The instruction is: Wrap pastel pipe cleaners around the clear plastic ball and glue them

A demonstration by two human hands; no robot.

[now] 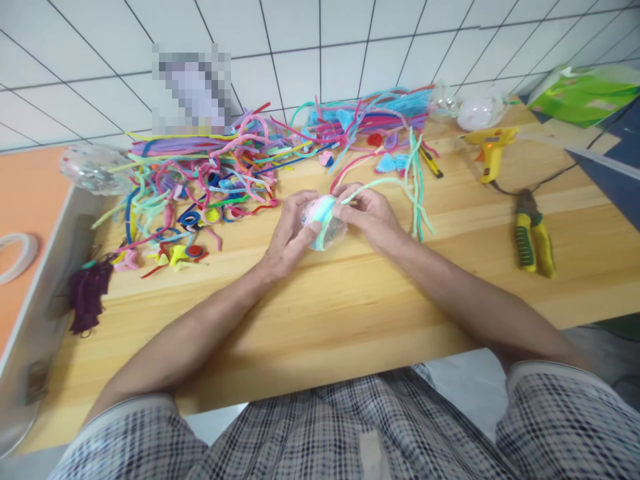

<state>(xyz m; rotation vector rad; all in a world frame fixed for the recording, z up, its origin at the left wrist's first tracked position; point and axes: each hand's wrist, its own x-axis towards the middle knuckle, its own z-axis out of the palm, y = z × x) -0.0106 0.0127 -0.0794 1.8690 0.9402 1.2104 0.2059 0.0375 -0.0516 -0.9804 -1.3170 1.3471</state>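
Observation:
My left hand is closed round the left side of a clear plastic ball, held above the wooden table. Bands of pastel pipe cleaner, pink, lilac and mint, wrap across the ball. My right hand pinches a mint green pipe cleaner against the ball's right side, and its loose length arcs away to the right. More mint green pipe cleaners lie on the table just beyond my right hand. The undersides of my fingers are hidden.
A heap of coloured pipe cleaners spreads along the back left. On the right are a yellow glue gun, green-and-yellow pliers and a yellow cutter knife. Clear balls stand by the tiled wall; a dark purple tassel lies left.

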